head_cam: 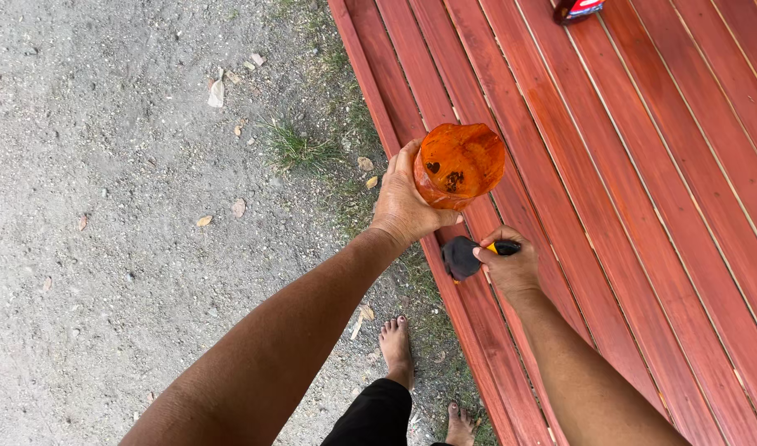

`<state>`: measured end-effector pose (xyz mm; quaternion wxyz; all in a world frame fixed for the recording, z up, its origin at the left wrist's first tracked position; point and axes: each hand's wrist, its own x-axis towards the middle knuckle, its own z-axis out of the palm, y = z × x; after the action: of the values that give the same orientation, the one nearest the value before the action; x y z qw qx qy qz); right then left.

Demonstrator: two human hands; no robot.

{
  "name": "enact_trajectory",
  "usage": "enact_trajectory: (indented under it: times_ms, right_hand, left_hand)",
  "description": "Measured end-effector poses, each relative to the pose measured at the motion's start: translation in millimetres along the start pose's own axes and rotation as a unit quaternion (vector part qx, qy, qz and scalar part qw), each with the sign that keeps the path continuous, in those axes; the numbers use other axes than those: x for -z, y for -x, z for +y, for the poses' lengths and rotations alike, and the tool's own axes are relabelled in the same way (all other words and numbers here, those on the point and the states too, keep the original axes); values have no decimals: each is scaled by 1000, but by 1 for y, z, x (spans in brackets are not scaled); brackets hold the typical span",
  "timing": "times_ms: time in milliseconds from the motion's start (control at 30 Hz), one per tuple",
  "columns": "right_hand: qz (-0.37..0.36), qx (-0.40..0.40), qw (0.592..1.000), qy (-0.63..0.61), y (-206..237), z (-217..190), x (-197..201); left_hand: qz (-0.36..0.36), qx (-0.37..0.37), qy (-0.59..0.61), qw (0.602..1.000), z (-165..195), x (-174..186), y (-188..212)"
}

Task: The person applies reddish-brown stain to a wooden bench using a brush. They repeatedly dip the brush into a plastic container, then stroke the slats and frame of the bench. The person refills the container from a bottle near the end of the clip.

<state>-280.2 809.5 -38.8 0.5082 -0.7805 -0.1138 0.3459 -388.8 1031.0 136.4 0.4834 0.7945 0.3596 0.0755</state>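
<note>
My left hand [405,201] grips an open orange plastic container [460,163] stained with reddish-brown liquid, holding it upright over the edge of a red-brown slatted wooden platform [643,206]. My right hand [510,266] is closed on a paintbrush [465,256] with a yellow and black handle. The brush's dark bristles point left and rest on a slat near the platform's edge, just below the container.
Grey gravel ground [106,206] with dry leaves and a tuft of grass [296,149] lies left of the platform. My bare feet [395,347] stand beside its edge. A dark red can or bottle [575,8] sits on the slats at the top.
</note>
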Motion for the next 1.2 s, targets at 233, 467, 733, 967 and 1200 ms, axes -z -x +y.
enact_trajectory:
  times_ms: [233, 467, 733, 967, 1200]
  right_hand:
    - [55, -75, 995, 46, 108, 98, 67]
    - [-363, -225, 902, -65, 157, 143, 162]
    - [-85, -119, 958, 246, 18, 23, 32]
    - [-33, 108, 988, 103, -151, -90, -73]
    - [-13, 140, 986, 90, -137, -65, -56]
  left_hand:
    - [-28, 27, 4, 999, -2, 22, -20]
    - [-27, 21, 40, 999, 4, 23, -52]
    - [20, -1, 26, 999, -4, 56, -101]
    - [83, -14, 6, 996, -14, 98, -181]
    - [64, -20, 26, 997, 1, 112, -235]
